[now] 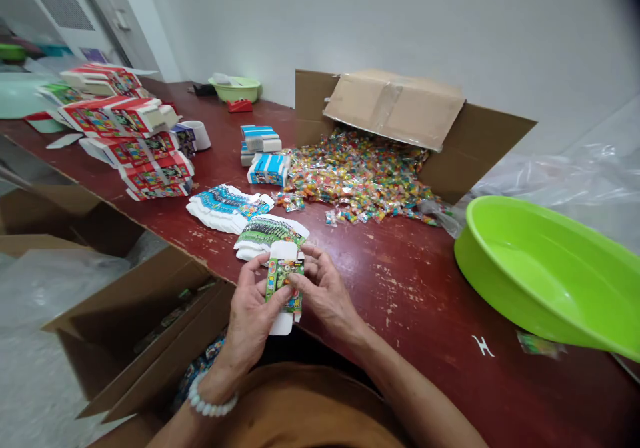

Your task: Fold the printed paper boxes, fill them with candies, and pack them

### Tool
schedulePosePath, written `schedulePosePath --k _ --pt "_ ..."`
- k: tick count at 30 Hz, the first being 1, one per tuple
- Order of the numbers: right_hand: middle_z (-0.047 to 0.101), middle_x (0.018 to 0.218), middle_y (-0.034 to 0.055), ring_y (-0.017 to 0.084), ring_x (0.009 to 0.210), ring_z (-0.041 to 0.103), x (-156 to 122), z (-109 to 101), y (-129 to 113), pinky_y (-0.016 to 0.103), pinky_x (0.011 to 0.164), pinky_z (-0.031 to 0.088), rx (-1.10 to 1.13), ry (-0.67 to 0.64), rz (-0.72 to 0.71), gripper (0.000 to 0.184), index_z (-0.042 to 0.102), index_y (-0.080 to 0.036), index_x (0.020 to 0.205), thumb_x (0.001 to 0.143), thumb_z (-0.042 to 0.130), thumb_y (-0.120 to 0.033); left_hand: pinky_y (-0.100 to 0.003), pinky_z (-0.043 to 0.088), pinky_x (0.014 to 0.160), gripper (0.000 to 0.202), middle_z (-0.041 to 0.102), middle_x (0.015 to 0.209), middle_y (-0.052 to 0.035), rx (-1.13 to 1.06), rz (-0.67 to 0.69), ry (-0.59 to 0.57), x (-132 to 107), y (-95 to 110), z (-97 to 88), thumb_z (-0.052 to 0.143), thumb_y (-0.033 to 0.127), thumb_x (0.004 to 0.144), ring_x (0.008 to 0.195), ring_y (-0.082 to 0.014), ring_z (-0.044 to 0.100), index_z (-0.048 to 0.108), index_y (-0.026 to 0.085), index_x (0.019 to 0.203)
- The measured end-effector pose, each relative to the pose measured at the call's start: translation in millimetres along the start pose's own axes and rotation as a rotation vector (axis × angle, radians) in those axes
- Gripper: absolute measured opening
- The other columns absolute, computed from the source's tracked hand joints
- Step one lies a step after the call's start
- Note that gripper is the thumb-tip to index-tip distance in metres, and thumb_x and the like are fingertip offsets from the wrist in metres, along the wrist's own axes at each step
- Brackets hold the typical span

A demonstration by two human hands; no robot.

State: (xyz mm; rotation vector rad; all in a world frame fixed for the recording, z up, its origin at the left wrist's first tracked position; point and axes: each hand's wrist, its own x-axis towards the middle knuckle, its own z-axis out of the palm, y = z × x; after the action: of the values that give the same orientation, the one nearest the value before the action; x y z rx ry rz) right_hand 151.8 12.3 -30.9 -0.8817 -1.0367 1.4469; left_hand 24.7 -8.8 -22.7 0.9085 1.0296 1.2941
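Observation:
Both hands hold a small green printed carton (283, 281) with white flaps, just above the near edge of the dark red table (400, 288). My left hand (253, 315) grips its left side, thumb on the front; a white bead bracelet is on that wrist. My right hand (325, 291) pinches its right side with curled fingers. Just beyond lie a fanned stack of flat green cartons (267, 235) and a stack of flat blue ones (225, 205).
A pile of wrapped sweets (355, 175) spills from a tipped cardboard box (400, 111). A lime green basin (545, 275) sits at right. Folded blue boxes (265, 158) and red display cartons (135, 135) stand at left. An open cardboard box (150, 328) is below the table edge.

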Motion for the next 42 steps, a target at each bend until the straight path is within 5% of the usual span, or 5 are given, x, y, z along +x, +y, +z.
schedulePosePath --k 10,22,29,34,42 --pt "0.072 0.087 -0.0007 0.016 0.074 0.065 0.5 1.2 5.4 0.03 0.07 0.051 -0.213 0.086 -0.161 0.034 0.053 -0.025 0.112 0.081 0.065 -0.027 -0.037 0.057 0.089 0.066 0.069 0.117 -0.0107 0.47 0.323 0.09 6.5 -17.0 -12.5 0.069 0.036 0.081 0.097 -0.0227 0.071 0.042 0.022 0.14" --pt "0.064 0.081 -0.0013 0.013 0.071 0.055 5.0 -15.8 6.5 0.026 0.068 0.046 -0.24 0.002 -0.128 0.02 0.067 -0.021 0.093 0.082 0.069 -0.039 -0.022 0.053 0.06 0.047 0.073 0.089 -0.0037 0.124 -0.092 -0.101 9.4 8.0 -13.1 0.082 0.041 0.07 0.073 -0.0169 0.067 0.057 0.019 0.104" --pt "0.062 0.066 -0.0031 0.01 0.059 0.053 16.7 -21.5 -9.2 0.024 0.059 0.043 -0.073 -0.023 0.103 0.039 0.066 -0.017 0.079 0.059 0.088 -0.043 -0.023 0.05 0.068 0.033 0.069 0.083 -0.0022 0.348 0.02 -0.088 12.4 5.8 -19.2 0.067 0.049 0.085 0.076 -0.0157 0.062 0.064 0.018 0.097" --pt "0.068 0.074 -0.0003 0.013 0.068 0.06 14.9 -24.2 -4.8 0.027 0.07 0.049 -0.151 -0.122 -0.008 0.033 0.069 -0.018 0.078 0.069 0.083 -0.047 -0.022 0.051 0.072 0.044 0.07 0.085 0.0012 0.183 0.06 -0.071 14.3 5.4 -16.2 0.077 0.041 0.078 0.077 -0.014 0.065 0.053 0.023 0.11" --pt "0.066 0.074 0.0024 0.016 0.067 0.062 2.2 -23.3 -6.8 0.029 0.064 0.051 -0.451 -0.136 -0.151 0.026 0.069 -0.02 0.081 0.088 0.065 -0.045 -0.026 0.048 0.043 0.057 0.068 0.072 -0.0021 -0.073 -0.422 -0.218 3.6 3.1 -7.3 0.051 0.063 0.089 0.044 -0.0167 0.062 0.047 0.022 0.129"
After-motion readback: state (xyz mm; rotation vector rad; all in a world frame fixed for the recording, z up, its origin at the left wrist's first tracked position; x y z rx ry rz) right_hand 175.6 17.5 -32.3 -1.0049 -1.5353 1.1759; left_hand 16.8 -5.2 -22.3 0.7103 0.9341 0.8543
